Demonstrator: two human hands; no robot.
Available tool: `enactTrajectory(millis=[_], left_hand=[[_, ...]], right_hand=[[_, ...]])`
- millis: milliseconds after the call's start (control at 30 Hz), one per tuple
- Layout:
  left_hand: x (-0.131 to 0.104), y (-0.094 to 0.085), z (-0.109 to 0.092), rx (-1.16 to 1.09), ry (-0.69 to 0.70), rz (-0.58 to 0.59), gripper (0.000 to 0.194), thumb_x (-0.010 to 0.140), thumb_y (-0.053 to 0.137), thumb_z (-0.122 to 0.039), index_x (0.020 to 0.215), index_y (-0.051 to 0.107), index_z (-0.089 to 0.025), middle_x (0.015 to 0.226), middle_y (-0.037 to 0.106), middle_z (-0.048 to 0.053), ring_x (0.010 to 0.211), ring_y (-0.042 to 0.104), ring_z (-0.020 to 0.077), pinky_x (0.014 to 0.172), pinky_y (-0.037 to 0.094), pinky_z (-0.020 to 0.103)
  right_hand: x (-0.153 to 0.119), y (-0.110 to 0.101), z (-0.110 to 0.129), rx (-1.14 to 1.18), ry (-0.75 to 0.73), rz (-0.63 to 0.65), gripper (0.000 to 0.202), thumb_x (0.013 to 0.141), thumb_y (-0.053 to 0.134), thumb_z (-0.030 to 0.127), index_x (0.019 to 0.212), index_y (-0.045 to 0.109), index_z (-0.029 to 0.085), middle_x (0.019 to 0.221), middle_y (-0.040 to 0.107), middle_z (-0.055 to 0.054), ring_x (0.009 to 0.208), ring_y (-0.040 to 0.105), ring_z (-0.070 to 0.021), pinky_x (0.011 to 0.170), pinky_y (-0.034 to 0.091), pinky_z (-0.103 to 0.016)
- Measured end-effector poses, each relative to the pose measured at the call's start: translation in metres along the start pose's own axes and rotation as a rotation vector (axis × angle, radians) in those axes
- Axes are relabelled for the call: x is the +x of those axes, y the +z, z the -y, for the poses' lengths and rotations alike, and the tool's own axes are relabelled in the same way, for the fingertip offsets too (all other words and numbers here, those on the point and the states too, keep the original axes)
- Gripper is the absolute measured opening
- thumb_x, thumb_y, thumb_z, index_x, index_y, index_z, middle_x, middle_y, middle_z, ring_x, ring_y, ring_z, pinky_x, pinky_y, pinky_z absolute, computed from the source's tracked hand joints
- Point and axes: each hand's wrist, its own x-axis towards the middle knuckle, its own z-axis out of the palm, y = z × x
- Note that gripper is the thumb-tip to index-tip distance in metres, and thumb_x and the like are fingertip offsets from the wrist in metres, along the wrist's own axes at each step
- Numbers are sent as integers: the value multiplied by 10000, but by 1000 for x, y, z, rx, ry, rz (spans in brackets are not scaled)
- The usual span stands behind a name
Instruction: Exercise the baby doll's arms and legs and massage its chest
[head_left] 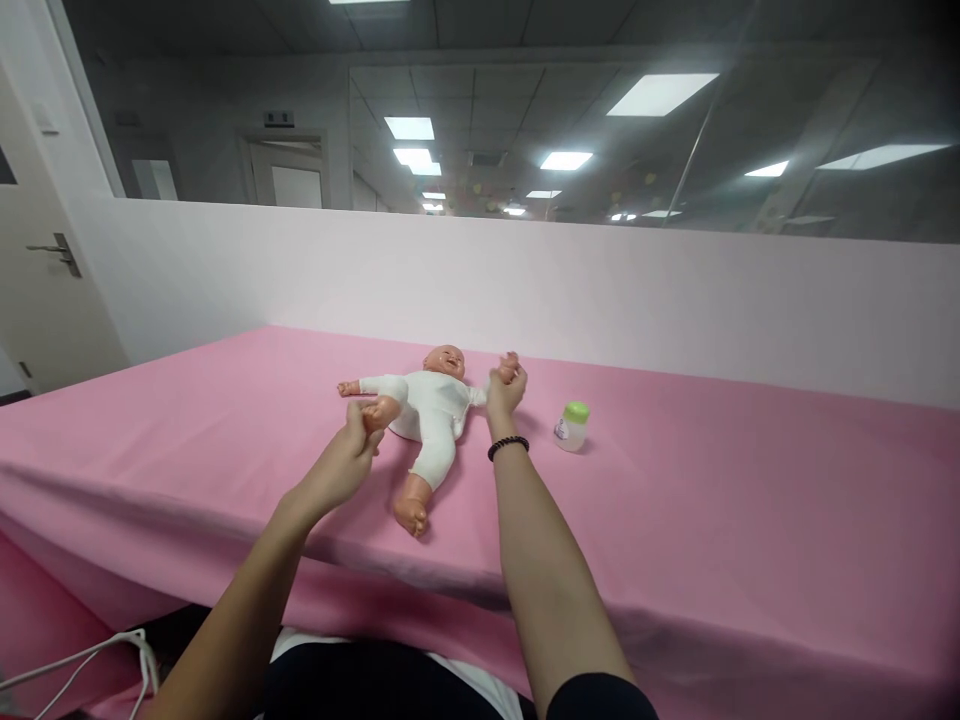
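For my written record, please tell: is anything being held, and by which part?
A baby doll: the left hand holds it at one bare foot, the right hand at one small doll hand.

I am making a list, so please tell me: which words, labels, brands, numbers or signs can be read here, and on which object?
No text can be read.
Label on the jar: too small and blurred.
Plate above the door in the glass: any marks too small.
Doll: no text visible.
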Motion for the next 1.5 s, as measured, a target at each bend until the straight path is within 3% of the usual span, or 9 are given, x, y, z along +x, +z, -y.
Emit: enactTrajectory(millis=[133,300,567,667,800,967,1167,1333,1500], left_hand=[[-62,-9,3,79,-120,-23,246,1062,368,-459,1193,339,-253,1322,593,120,1037,662,238,896,542,419],[-92,-5,11,207,-197,-5,343,1053,326,-460,1294,338,-216,1187,675,148,1011,703,316,883,527,472],[-103,13,4,112,-128,19,347,1069,313,-452,1331,324,-224,1290,639,168,1140,676,315,944,519,481],[-83,3,-2,76,-74,-27,316,1068,350,-446,1304,330,-237,1296,616,142,1130,665,286,958,514,466],[-20,-6,-9,-13,29,-59,207,1051,402,-416,1154,338,-247,1214,612,105,1075,649,252,951,514,445],[61,15,-13,85,15,46,156,1018,434,-310,1116,341,-234,1152,651,128,1029,657,290,875,513,442],[79,39,-12,361,-55,141,248,959,486,-240,1159,352,-184,1131,695,200,904,668,322,718,465,387],[64,29,-11,289,-48,86,158,993,442,-266,1106,342,-216,1124,697,185,927,685,326,724,476,395],[15,12,1,93,-18,-54,222,1035,431,-376,1175,332,-234,1191,686,158,1053,698,321,840,526,443]], right_hand=[[21,-23,-21,16,279,-179,508,801,603,141,1307,559,159,1383,680,-119,1253,681,-175,1123,515,-310],[29,-43,-44,-35,545,-292,422,802,553,111,1221,585,150,1347,667,-183,1295,671,-264,1093,563,-420],[29,-46,-37,7,419,-292,450,838,583,135,1286,554,160,1444,630,-165,1355,630,-200,1154,509,-337],[24,-36,-25,37,288,-227,495,820,663,183,1305,560,176,1419,661,-127,1286,668,-192,1141,514,-340],[11,-10,-8,136,30,12,543,755,734,221,1278,595,175,1308,725,-120,1155,714,-207,1049,559,-372],[-14,11,8,80,-88,415,422,669,775,217,1081,709,147,1195,764,-138,1105,719,-256,1027,563,-425],[-30,8,15,-94,-72,754,389,601,761,118,979,810,193,1204,778,-95,1318,630,-300,1168,469,-474],[-21,8,13,44,3,650,417,600,820,173,1014,774,167,1170,781,-115,1176,695,-290,1104,525,-484],[9,-1,0,339,142,182,389,711,722,183,1097,684,159,1293,719,-121,1182,681,-211,1089,533,-390]])
